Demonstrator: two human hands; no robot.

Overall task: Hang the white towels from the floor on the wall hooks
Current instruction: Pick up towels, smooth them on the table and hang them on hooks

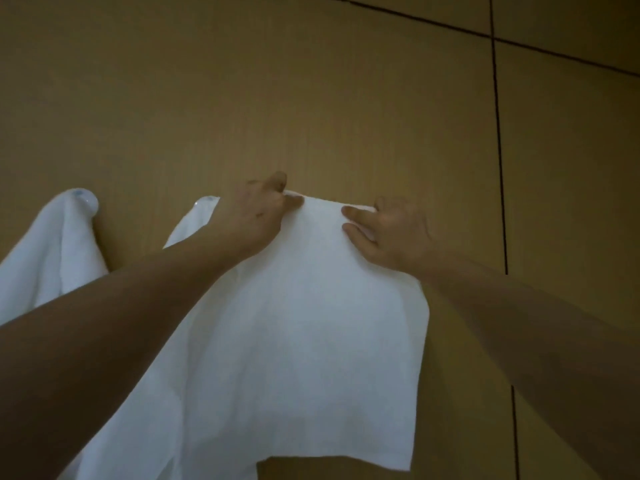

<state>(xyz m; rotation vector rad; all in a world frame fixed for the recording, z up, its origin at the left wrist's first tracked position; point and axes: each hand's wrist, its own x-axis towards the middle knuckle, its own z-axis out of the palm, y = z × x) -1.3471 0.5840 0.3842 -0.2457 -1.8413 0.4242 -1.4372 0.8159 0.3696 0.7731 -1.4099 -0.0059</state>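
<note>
Dim tan wall panels [311, 98], apparently wooden, crossed by dark seams [498, 150].

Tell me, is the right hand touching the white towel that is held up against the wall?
Touching. The head view shows the right hand gripping the towel at its top edge.

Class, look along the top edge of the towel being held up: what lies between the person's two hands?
In the head view, only the towel's top edge spans from left hand to right hand, against the tan wall.
</note>
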